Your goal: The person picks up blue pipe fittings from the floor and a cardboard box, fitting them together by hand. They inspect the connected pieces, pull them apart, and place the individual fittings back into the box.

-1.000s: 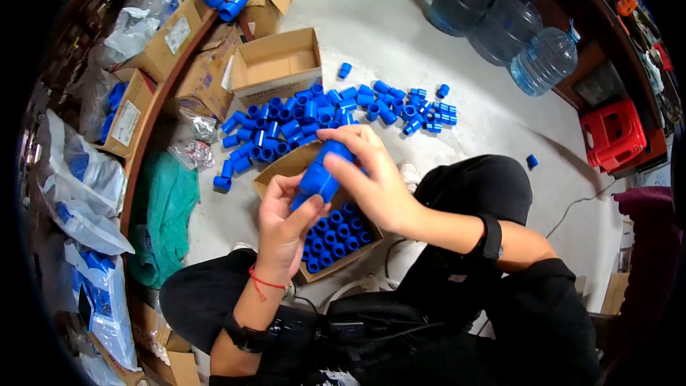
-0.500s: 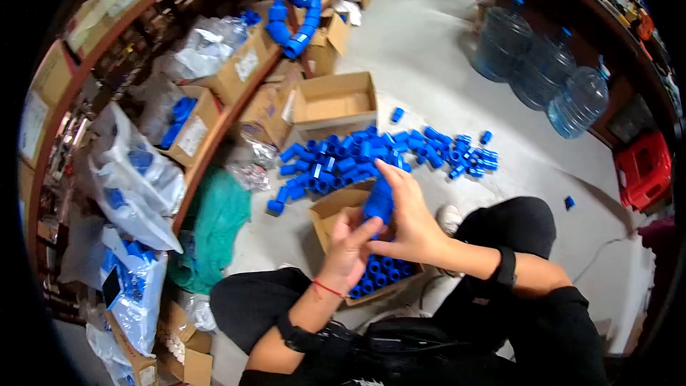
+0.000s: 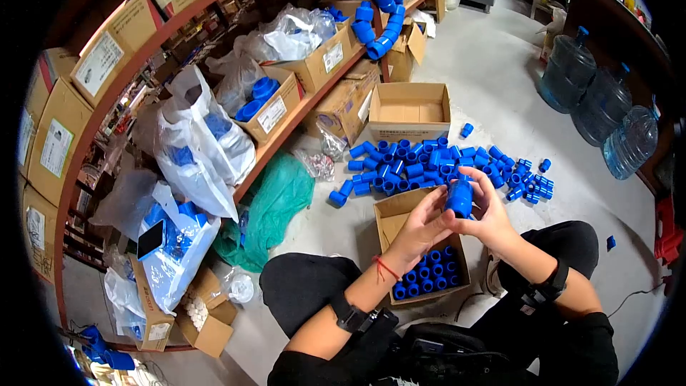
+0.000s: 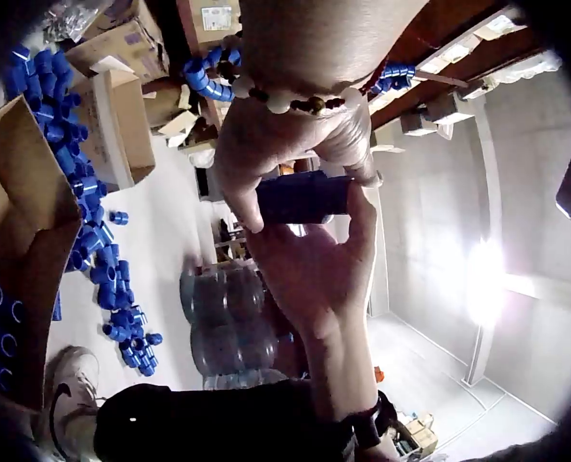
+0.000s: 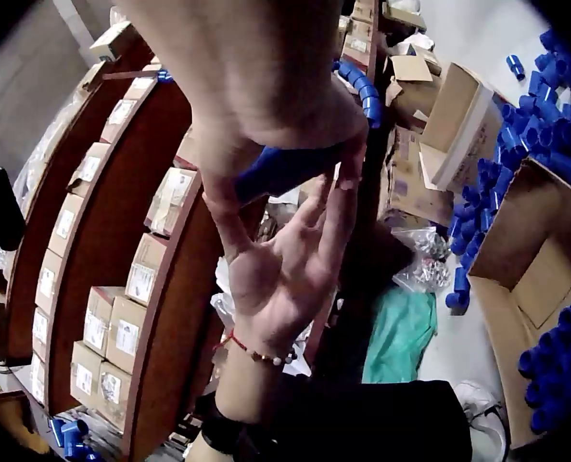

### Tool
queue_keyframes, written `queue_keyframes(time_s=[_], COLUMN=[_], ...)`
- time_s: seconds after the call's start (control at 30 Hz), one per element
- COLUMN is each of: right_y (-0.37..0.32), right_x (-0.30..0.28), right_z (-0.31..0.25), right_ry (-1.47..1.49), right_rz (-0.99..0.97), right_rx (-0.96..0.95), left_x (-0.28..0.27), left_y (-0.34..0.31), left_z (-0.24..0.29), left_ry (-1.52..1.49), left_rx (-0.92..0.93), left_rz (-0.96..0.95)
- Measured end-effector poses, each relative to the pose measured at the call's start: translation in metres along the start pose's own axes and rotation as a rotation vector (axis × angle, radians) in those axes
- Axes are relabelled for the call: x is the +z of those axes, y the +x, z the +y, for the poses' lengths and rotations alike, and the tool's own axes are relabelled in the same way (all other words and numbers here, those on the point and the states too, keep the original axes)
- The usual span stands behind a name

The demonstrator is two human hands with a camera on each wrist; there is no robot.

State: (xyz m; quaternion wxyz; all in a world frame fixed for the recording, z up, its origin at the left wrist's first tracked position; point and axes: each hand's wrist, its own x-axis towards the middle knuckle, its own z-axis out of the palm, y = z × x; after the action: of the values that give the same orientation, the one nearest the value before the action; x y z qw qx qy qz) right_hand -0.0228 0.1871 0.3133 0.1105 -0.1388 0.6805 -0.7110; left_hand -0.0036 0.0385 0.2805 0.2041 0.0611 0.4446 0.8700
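Note:
Blue pipe fittings [image 3: 459, 199], held together in a short row, are between the two hands above an open carton [image 3: 388, 225]. My left hand [image 3: 421, 232] grips the near left side, thumb at the lower end. From the right, my right hand [image 3: 493, 214] holds the same fittings with curled fingers and thumb. In the left wrist view the row [image 4: 304, 197] lies across between both hands; the right wrist view shows it [image 5: 285, 171] partly covered by fingers. Upright blue fittings [image 3: 427, 271] stand in rows inside the carton's near part.
Loose blue fittings [image 3: 400, 171] are heaped on the floor beyond the carton, beside an empty box [image 3: 411, 131]. Shelves with boxes and bags [image 3: 207, 136] line the left. Large water bottles [image 3: 568, 71] stand at the right, and a green bag [image 3: 275, 204] lies by the shelf.
The head view has swung left, showing more shelf. Both hands have stayed around the blue fittings, whose near end now faces the camera more; the right fingers are curled closer around them.

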Motion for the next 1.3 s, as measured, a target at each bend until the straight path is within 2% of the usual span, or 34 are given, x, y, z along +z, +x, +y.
queue_keyframes(time_s=[0.1, 0.2, 0.23, 0.37, 0.47, 0.53, 0.73, 0.87, 1.0, 1.03, 1.07, 1.2, 1.3], right_y=[0.0, 0.003, 0.006, 0.036, 0.055, 0.071, 0.076, 0.081, 0.086, 0.084, 0.085, 0.083, 0.079], right_x=[-0.001, 0.0, -0.001, -0.001, 0.008, 0.007, 0.018, 0.015, 0.008, 0.009, 0.005, 0.004, 0.005], right_z=[0.004, 0.007, 0.01, 0.045, 0.057, 0.093, 0.143, 0.175, 0.21, 0.202, 0.223, 0.266, 0.285], right_ry=[-0.005, 0.084, 0.052, 0.222, 0.341, 0.369, 0.363, 0.361, 0.344, 0.331, 0.356, 0.446, 0.477], right_rz=[-0.059, -0.074, -0.098, -0.143, -0.189, -0.22, -0.218, -0.279, -0.409, -0.389, -0.436, -0.49, -0.532], right_rx=[-0.019, 0.053, 0.082, 0.279, 0.443, 0.525, 0.646, 0.739, 0.79, 0.811, 0.795, 0.821, 0.818], left_x=[-0.002, -0.011, -0.012, -0.045, -0.075, -0.094, -0.129, -0.139, -0.164, -0.172, -0.178, -0.168, -0.181], left_y=[0.002, 0.004, 0.003, 0.017, 0.031, 0.034, 0.032, 0.031, 0.029, 0.03, 0.029, 0.024, 0.025], left_z=[0.004, 0.002, -0.001, -0.01, -0.024, -0.033, -0.062, -0.074, -0.086, -0.092, -0.096, -0.093, -0.104], left_ry=[-0.049, 0.025, 0.082, 0.175, 0.136, 0.17, 0.229, 0.177, 0.293, 0.336, 0.378, 0.418, 0.56], left_rx=[-0.007, -0.04, -0.039, -0.019, -0.035, -0.092, -0.187, -0.163, -0.277, -0.312, -0.349, -0.253, -0.372], left_rz=[-0.016, 0.004, 0.061, 0.149, 0.295, 0.377, 0.541, 0.542, 0.44, 0.411, 0.384, 0.459, 0.538])
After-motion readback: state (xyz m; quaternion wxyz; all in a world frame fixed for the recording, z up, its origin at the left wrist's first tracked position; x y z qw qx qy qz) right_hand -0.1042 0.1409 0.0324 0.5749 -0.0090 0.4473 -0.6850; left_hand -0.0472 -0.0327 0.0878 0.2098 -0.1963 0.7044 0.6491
